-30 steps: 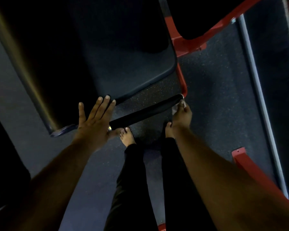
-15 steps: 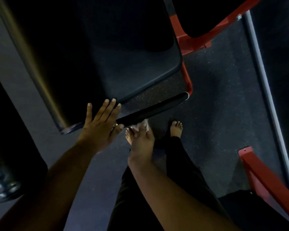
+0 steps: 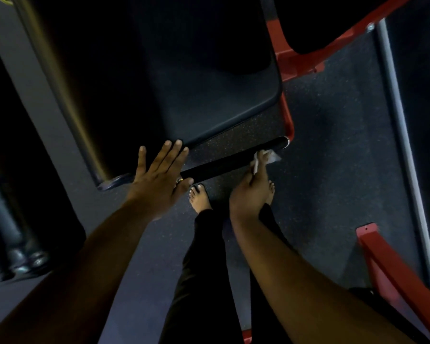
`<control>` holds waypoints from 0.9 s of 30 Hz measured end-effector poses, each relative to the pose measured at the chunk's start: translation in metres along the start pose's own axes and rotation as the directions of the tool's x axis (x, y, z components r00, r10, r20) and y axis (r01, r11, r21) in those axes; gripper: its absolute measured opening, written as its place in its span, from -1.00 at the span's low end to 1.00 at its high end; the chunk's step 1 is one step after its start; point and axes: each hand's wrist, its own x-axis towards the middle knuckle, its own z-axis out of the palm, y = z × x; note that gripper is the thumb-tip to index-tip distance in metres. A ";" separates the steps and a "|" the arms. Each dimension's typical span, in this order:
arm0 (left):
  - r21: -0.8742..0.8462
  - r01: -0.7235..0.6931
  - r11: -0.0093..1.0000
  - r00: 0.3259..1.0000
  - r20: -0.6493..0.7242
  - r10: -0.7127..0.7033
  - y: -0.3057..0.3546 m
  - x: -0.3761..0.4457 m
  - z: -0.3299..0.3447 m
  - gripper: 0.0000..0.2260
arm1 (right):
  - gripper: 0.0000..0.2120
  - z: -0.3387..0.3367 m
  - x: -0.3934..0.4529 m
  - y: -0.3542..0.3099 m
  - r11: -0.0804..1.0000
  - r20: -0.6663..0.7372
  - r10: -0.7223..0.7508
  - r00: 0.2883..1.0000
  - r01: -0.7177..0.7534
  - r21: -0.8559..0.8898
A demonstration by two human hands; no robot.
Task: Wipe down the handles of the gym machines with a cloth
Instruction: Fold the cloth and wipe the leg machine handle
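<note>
Two hands: both reach down to a black handle (image 3: 233, 161) on a gym machine.
Left hand (image 3: 159, 180): fingers straight and spread, palm flat over the handle's near end, a ring on one finger.
Right hand (image 3: 252, 188): fingers pinch a white cloth (image 3: 268, 157) against the handle near its far, capped end.
Seat pad (image 3: 209, 90): dark, just above the handle.
Frame (image 3: 287, 115): red, meeting the handle's far end.
Floor (image 3: 333, 145): speckled, bare feet below.
</note>
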 end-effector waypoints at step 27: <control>-0.148 0.215 0.965 0.962 -0.137 -0.235 0.037 0.002 0.003 -0.40 | -0.48 -0.054 0.093 0.019 0.596 0.511 -0.314 0.800 0.585 -0.550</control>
